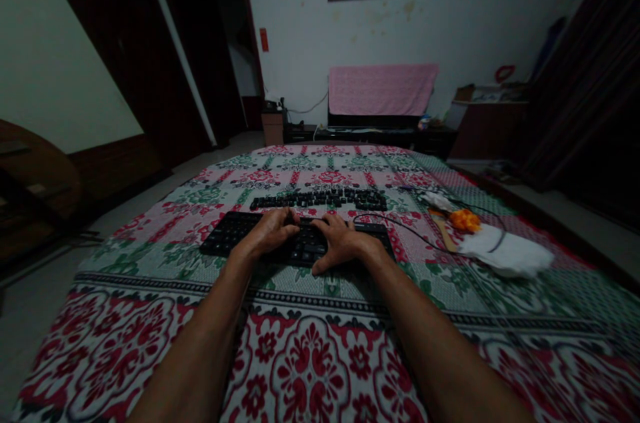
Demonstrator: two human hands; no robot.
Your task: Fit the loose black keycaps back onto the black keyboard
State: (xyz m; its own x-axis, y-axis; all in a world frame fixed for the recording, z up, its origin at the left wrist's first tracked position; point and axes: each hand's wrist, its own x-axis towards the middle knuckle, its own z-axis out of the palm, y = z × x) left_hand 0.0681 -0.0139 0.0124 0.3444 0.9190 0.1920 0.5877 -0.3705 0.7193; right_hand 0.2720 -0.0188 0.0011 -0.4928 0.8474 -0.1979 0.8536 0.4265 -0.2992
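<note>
A black keyboard (225, 234) lies on the patterned cloth in front of me, with keys on its left part and in the middle. My left hand (270, 231) is over its centre-left, fingers curled together near the top rows; whatever they may hold is too dark and small to make out. My right hand (341, 241) rests on the centre-right of the keyboard, its fingers spread and the thumb stretched toward the near edge. It covers many of the keys there. Just beyond the keyboard, several loose black keycaps (320, 199) are laid out in long rows.
To the right, a black cable (425, 234) curves across the tablecloth (310, 369). Beside it are a brush with a wooden handle (443, 231), an orange fluffy thing (465, 220) and a white cloth or tissue (507, 253). A pink cloth (383, 89) drapes a screen behind the table.
</note>
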